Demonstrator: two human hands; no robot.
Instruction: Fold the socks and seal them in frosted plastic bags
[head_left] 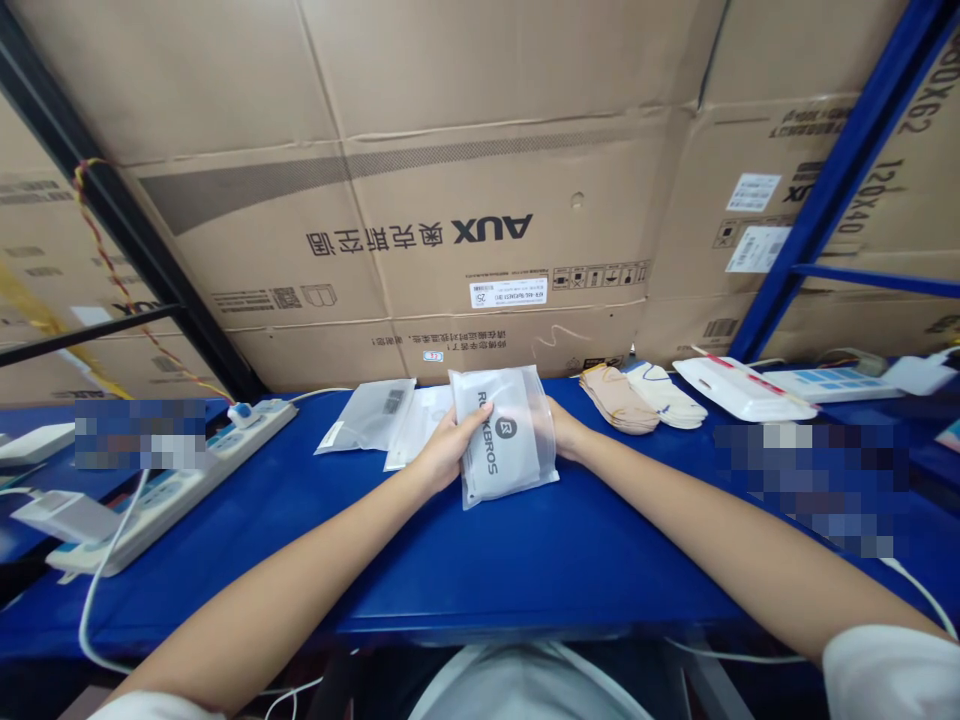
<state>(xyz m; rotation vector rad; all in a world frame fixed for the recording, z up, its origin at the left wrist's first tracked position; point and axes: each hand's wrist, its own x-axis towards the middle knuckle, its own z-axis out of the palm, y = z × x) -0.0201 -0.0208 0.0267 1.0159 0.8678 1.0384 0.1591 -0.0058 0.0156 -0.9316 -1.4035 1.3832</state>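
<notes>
A frosted plastic bag (514,440) printed with black ROCKBROS lettering and a round logo is held up off the blue table (540,570). My left hand (455,440) grips its left edge, the thumb lying on the front face. My right hand (561,430) holds the right side, with its fingers mostly hidden behind the bag. To the left, another frosted bag (367,415) lies flat, and a paler packet (416,425) lies between it and my left hand, partly covered.
Beige gloves (619,398) and white gloves (666,395) lie at the back right, near a white tray (739,388) with a red-and-white stick. A power strip (187,480) runs along the left. Cardboard (450,150) stands behind the table; a blue post (832,190) rises at right.
</notes>
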